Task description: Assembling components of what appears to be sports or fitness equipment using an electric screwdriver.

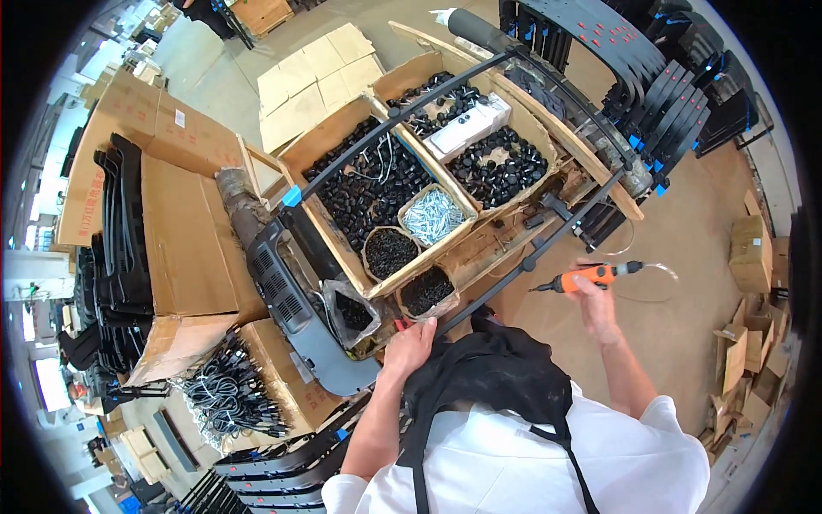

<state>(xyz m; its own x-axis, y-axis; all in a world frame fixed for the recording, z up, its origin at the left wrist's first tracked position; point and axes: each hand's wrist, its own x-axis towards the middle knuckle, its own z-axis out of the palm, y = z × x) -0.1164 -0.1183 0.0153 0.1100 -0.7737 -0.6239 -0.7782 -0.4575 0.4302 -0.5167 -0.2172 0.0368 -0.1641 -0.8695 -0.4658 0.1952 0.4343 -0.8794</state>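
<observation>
My right hand (pixel 591 295) is wrapped round an orange and black electric screwdriver (pixel 584 277). Its bit points left, and a clear cord trails from its back end. My left hand (pixel 409 347) is closed beside the near end of a black tubular metal frame (pixel 527 259), with a small red thing (pixel 400 325) at its fingers. What those fingers grip is hidden. The frame lies slanted over a wooden parts tray (pixel 377 287). A dark grey vented plastic panel (pixel 317 330) lies to the left of my left hand, along the tray's side.
Black caps (pixel 390 206), silver screws (pixel 433 216) and dark screws (pixel 390 252) fill the tray's compartments. Left stand an open carton (pixel 193 231) and a box of bundled cables (pixel 231 390). Curved black parts (pixel 599 43) stack at far right; flattened cardboard (pixel 745 351) lies right.
</observation>
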